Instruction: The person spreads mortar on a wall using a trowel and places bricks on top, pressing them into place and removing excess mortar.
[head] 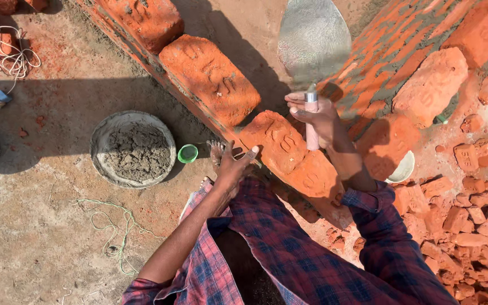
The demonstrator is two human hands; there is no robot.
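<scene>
My right hand (318, 120) grips the pale handle of a mason's trowel (313, 39), whose wide grey blade points up and away from me. My left hand (234, 162) rests with fingers spread against the near end of a red brick (276, 141) lying on top of a brick wall (393, 48). Two more loose red bricks (210, 76) lie in a row further along the wall top. Both of my arms wear plaid red and blue sleeves.
A round pan of grey mortar (134, 148) sits on the dirt ground at left, a small green cup (187, 153) beside it. White cord (8, 53) lies at far left, green string (111, 229) nearer. Broken brick rubble (470, 226) piles at right, with a white bowl (402, 168).
</scene>
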